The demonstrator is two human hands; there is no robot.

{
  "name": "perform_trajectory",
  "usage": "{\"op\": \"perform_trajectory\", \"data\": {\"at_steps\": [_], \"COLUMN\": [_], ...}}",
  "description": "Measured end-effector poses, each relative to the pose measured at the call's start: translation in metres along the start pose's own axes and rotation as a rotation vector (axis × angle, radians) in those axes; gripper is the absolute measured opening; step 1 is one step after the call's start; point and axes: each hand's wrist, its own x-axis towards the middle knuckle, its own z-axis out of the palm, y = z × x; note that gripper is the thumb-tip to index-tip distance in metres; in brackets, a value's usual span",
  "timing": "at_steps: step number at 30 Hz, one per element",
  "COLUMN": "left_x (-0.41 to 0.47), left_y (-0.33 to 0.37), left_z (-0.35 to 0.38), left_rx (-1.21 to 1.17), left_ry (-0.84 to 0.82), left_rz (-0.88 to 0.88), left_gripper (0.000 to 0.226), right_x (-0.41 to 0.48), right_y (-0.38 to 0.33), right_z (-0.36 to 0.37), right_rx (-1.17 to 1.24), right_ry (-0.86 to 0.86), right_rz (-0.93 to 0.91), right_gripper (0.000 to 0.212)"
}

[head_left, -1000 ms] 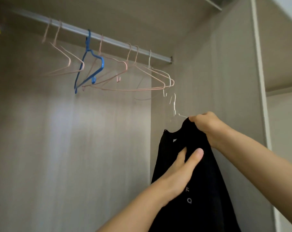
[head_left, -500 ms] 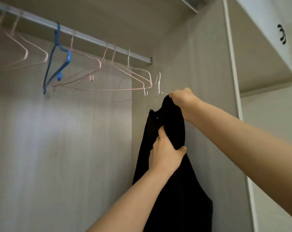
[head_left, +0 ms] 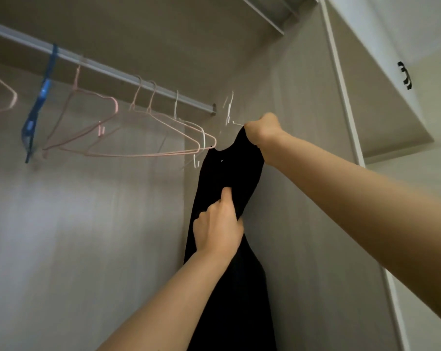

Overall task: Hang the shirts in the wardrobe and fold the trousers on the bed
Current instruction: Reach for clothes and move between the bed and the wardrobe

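black shirt held up at the right end of the wardrobe rail

surroundings, left to right: a metal rail (head_left: 108,69) slopes across the top of the wardrobe. on it hang a blue hanger (head_left: 41,97), several pink wire hangers (head_left: 138,155) and one white hanger (head_left: 203,138). the right tips of the pink and white hangers reach just beside the shirt's top, between it and the open stretch of rail. the wardrobe side panel (head_left: 302,211) stands close behind the shirt. far right, a cupboard door (head_left: 366,59) carries a black handle (head_left: 405,76).

hands: my left hand (head_left: 218,229), arm raised, has fingers and thumb curled into a bunch of cloth at mid-shirt. my right hand (head_left: 262,130), arm stretched out, is a closed fist on the shirt's top edge. a white hook (head_left: 230,107) rises beside it, blurred, just right of the rail's end.

shirt: the black shirt (head_left: 227,173) hangs long and narrow. a curved neck opening shows at its top.
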Motion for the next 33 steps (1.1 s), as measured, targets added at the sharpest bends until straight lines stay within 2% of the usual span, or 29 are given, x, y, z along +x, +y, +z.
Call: {"op": "perform_trajectory", "data": {"at_steps": [3,9,13,18,22,26,33], "left_x": [0.024,0.071,0.087,0.083,0.074,0.061,0.023], "left_y": [-0.007,-0.036,-0.054,-0.066,-0.067,-0.064,-0.068], "left_z": [0.003,0.016,0.028,0.046,0.056,0.059,0.058], "left_rx": [0.032,0.072,0.069,0.124,0.1,0.082,0.064], "left_ry": [0.009,0.045,0.028,0.015,0.019,0.04,0.022], "left_rz": [-0.024,-0.036,-0.014,0.019,0.037,0.047,0.07], "left_gripper": [0.03,0.026,0.027,0.028,0.031,0.03,0.045], "right_x": [0.017,0.069,0.094,0.103,0.091,0.065,0.022], "right_y": [-0.009,-0.013,0.0,0.028,0.047,0.065,0.104], "right_z": [0.014,0.047,0.067,0.081,0.079,0.074,0.072], "right_rx": [-0.073,-0.146,-0.207,-0.351,-0.571,-0.854,-1.062], "right_ry": [0.022,0.039,0.041,0.022,0.096,0.31,0.269], "right_rz": [-0.078,-0.16,-0.202,-0.288,-0.473,-0.724,-0.806], "right_gripper": [0.006,0.028,0.01,0.021,0.024,0.007,0.046]}}
